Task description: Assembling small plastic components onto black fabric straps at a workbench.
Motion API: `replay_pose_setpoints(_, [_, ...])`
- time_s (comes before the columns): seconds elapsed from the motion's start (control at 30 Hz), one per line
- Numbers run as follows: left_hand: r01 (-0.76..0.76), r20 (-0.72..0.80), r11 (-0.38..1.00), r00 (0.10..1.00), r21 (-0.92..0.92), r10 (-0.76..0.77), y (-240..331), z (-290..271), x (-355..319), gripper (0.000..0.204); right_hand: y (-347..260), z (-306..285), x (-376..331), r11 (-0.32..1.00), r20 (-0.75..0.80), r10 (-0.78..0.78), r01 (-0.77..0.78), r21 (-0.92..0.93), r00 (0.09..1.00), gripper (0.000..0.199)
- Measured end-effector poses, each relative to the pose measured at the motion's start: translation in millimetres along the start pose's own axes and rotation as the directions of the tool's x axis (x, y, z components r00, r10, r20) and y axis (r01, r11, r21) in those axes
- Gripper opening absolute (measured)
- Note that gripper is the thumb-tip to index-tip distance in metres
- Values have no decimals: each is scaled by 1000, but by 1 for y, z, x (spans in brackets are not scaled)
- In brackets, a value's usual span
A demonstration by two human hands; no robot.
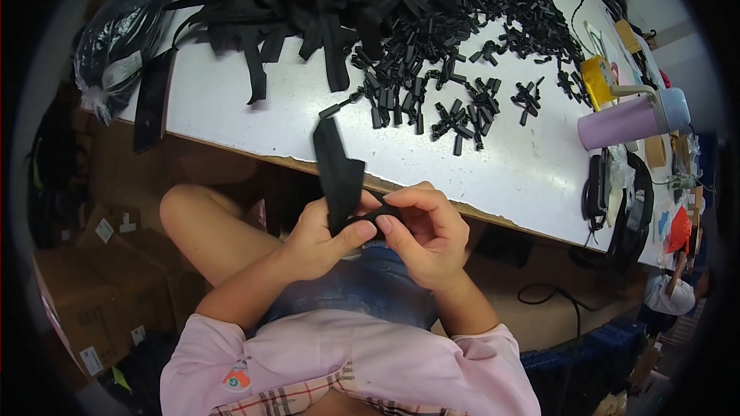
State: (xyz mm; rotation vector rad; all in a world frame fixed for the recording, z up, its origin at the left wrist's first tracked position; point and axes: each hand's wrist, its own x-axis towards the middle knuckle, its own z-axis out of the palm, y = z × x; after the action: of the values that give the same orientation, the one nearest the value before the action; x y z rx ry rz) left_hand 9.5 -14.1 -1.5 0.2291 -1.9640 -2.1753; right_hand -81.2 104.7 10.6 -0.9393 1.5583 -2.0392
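Between my two hands, just off the near edge of the table, is a black fabric strap (pixel 339 173). Its free end sticks up past my left hand (pixel 324 235), whose thumb and fingers are closed on it. My right hand (pixel 426 235) pinches the other part of the strap between thumb and fingertips. Whether a small clip is tucked in the folds, I cannot tell. On the table (pixel 293 135) beyond lie a heap of black straps (pixel 308 0) and a large spread of small black plastic clips (pixel 397 81).
At the right end of the table stand a lilac tumbler (pixel 620 122), a yellow box (pixel 596 83) and a black strap roll (pixel 636 204). A clear plastic bag of black material (pixel 127 27) lies at the left. Cardboard boxes (pixel 116 285) sit below. Another person (pixel 671 293) is at far right.
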Motion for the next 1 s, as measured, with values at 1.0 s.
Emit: replay_pose_setpoints(1.0, [196,-109,849,953,-491,-283,-3,3,7,21,11,-33,48,173,30,-342,95,-980,939,14])
